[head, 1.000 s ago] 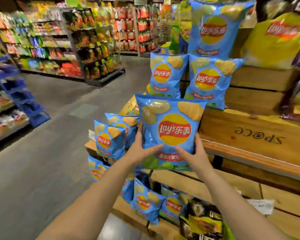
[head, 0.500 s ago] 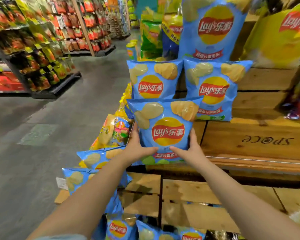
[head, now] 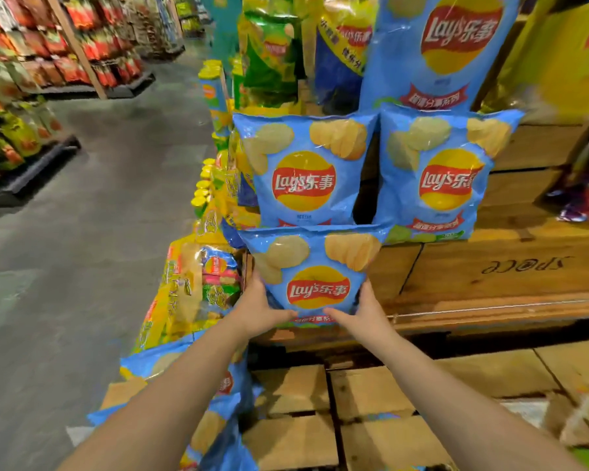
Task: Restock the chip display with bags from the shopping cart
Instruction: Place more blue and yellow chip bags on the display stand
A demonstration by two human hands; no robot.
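A light-blue Lay's chip bag (head: 315,266) stands upright at the front edge of a wooden display crate (head: 490,277). My left hand (head: 257,305) grips its lower left corner and my right hand (head: 366,311) grips its lower right corner, thumbs across the front. Directly behind it on a higher step stand two more blue bags, one on the left (head: 303,171) and one on the right (head: 446,175). A much larger blue bag (head: 449,45) rises above them. The shopping cart is out of sight.
Yellow snack packs (head: 191,294) lean at the display's left end, with blue bags (head: 225,402) below them. Lower wooden crates (head: 371,419) sit under my arms. A grey aisle floor (head: 82,266) and stocked shelves (head: 31,96) lie to the left.
Both hands carried the blue bag forward and set it lower against the wooden crate, below the two standing bags. The view moved closer to the display.
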